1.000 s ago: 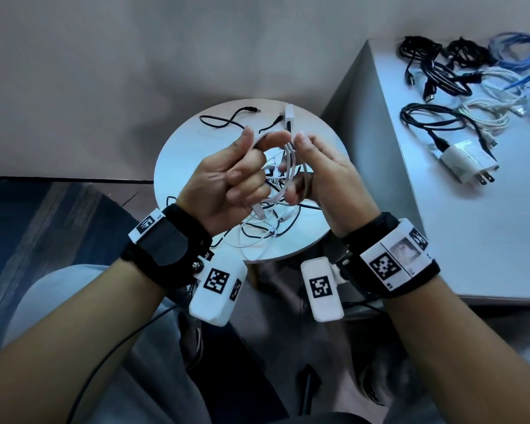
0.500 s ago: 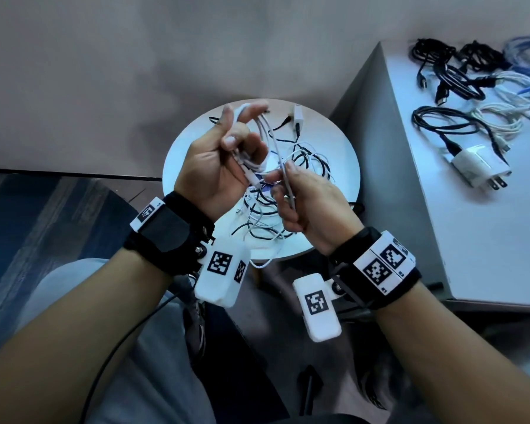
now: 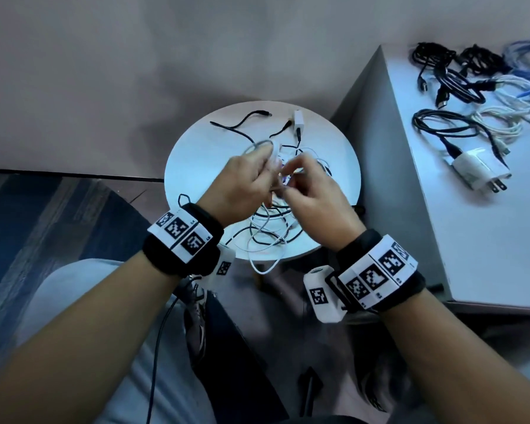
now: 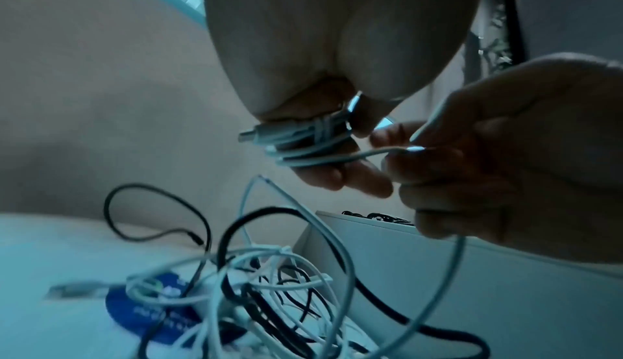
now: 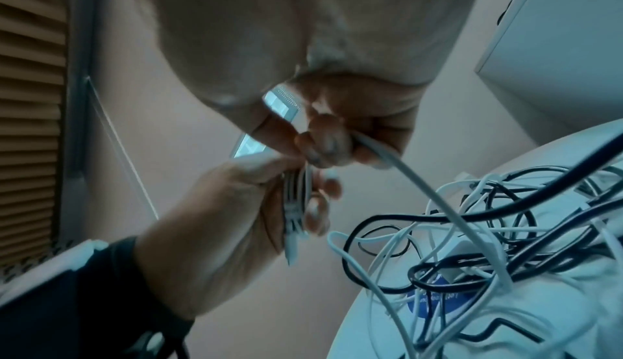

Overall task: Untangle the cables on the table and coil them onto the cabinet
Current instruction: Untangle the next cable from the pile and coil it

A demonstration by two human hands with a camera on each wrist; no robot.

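Both hands hover over a tangle of white and black cables [image 3: 270, 231] on the round white table [image 3: 196, 154]. My left hand [image 3: 248, 175] holds a white cable [image 4: 303, 141] wound in several turns around its fingers, one plug sticking out of the coil. Close beside it, my right hand [image 3: 303, 188] pinches the free strand of the same white cable [image 5: 377, 157], which runs down into the tangle. In the right wrist view the coil [image 5: 295, 205] sits in the left hand [image 5: 236, 218]. In the head view the hands blur and hide the coil.
The grey-white cabinet [image 3: 471, 240] stands at the right, bearing several coiled black, white and blue cables [image 3: 447, 81] and a white wall charger [image 3: 471, 169]. A loose black cable [image 3: 242, 123] and a small white adapter [image 3: 298, 119] lie at the table's far side. A dark rug lies at the left.
Both hands dropped lower over the table and turned their backs up. The right hand came back beside the left, still holding the strand; the coil on the left fingers stays.
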